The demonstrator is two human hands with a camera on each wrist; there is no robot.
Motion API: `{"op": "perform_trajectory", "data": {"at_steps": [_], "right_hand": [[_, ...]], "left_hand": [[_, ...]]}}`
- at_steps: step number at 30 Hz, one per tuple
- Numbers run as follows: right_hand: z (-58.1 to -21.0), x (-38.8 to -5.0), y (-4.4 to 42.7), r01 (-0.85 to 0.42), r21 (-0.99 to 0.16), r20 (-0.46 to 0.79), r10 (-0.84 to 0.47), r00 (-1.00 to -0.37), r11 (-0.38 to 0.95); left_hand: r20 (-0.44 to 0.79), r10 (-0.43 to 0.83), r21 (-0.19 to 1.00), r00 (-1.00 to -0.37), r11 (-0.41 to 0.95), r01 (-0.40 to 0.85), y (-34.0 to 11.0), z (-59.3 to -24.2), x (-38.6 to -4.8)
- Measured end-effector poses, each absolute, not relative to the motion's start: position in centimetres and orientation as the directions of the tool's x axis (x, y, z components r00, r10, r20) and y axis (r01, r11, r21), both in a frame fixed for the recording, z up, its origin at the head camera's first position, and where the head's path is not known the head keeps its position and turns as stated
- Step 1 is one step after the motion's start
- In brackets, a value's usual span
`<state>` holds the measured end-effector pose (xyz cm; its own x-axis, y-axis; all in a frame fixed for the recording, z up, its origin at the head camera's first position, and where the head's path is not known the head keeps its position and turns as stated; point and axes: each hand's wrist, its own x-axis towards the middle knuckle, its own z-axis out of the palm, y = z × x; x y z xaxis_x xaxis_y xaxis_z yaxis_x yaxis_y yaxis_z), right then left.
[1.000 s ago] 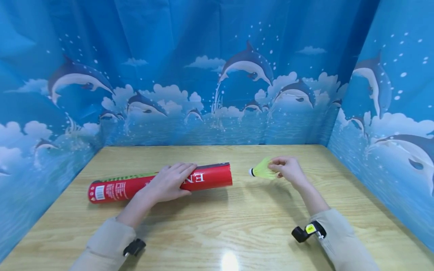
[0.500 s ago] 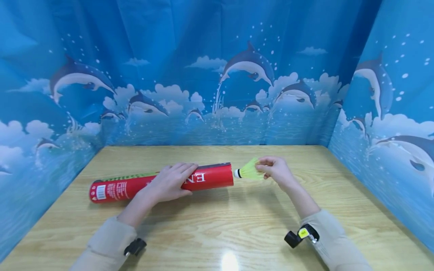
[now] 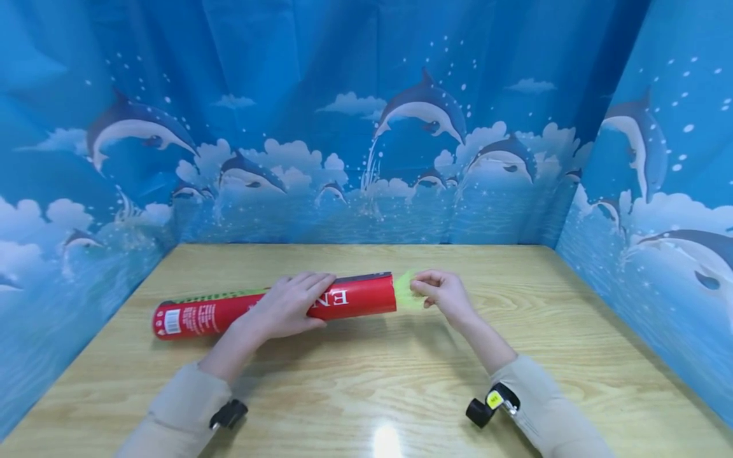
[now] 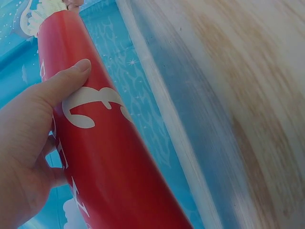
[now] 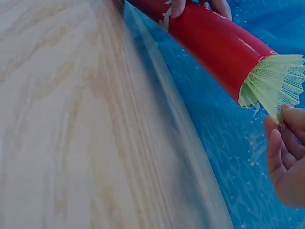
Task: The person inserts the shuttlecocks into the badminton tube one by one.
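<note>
A red shuttlecock tube (image 3: 361,298) with white lettering lies across the table, its right end raised a little. My left hand (image 3: 289,306) grips it around the middle, and in the left wrist view the thumb presses along the red side. At the tube's right mouth sits a yellow shuttlecock (image 5: 276,78), cork end inside and out of sight, its flared skirt sticking out. The thumb and fingers of my right hand (image 3: 443,296) pinch the skirt's outer edge.
The light wooden table (image 3: 355,394) runs back to a blue dolphin-print curtain (image 3: 286,127), which also rises along the left and right sides. Small black cameras sit on both sleeves (image 3: 538,397).
My right hand has moved left with the shuttlecock, from a gap beside the tube to its mouth, and the cork has gone inside. The left hand and the tube have hardly moved.
</note>
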<state>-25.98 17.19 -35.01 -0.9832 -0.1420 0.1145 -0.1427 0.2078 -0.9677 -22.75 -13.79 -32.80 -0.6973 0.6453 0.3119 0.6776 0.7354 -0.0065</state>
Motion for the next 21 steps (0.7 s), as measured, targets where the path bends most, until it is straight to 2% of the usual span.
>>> {"op": "perform_trajectory", "data": {"at_steps": [8,16,21], "right_hand": [[-35.1,-25.8,16.5,-0.175,-0.933,0.149,-0.103,-0.983,0.315],[-35.2,-25.5,15.8,-0.205,-0.940,0.188,-0.090,-0.978,0.273],[-35.3,-25.5,15.5,-0.173,-0.952,0.161,-0.068,-0.985,0.251]], "left_hand": [[0.322,0.651,-0.005,-0.687,0.727,0.687,-13.8,-32.8,-22.8],[0.329,0.657,-0.011,-0.678,0.721,0.693,-13.8,-32.7,-22.7],[0.333,0.651,-0.008,-0.682,0.726,0.688,-13.8,-32.6,-22.6]]}}
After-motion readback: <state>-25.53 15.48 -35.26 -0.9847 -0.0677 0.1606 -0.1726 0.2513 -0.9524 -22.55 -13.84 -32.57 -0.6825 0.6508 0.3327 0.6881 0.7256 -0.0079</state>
